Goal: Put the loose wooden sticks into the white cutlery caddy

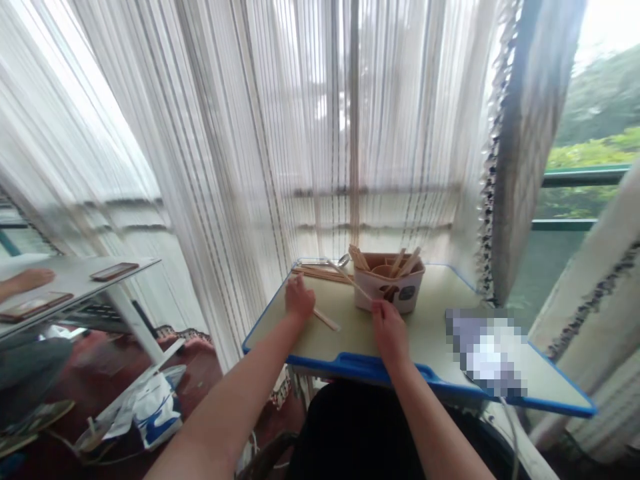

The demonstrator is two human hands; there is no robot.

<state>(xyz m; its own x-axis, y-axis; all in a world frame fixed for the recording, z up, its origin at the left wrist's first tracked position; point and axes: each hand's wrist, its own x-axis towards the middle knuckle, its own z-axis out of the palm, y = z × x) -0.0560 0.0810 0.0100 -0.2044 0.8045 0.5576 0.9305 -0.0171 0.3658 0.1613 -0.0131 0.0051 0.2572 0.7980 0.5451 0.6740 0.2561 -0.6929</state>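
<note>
My right hand (389, 330) is closed round the lower end of a pale chopstick (345, 275), which slants up and to the left in front of a holder. At the table's left side my left hand (300, 298) is closed on another light chopstick (327, 320), whose end sticks out toward me. The cream and brown utensil holder (364, 297) stands just beyond my right hand, with several chopsticks (407, 263) upright in it. Behind my left hand, several brown chopsticks (323, 273) lie side by side near a metal spoon (343, 261).
The small table (430, 333) has a raised blue edge. A blurred-out object (487, 353) with a cable lies at its right. Sheer curtains (320, 133) hang behind it. At far left, another person's hand (35, 277) rests on a white table (107, 290).
</note>
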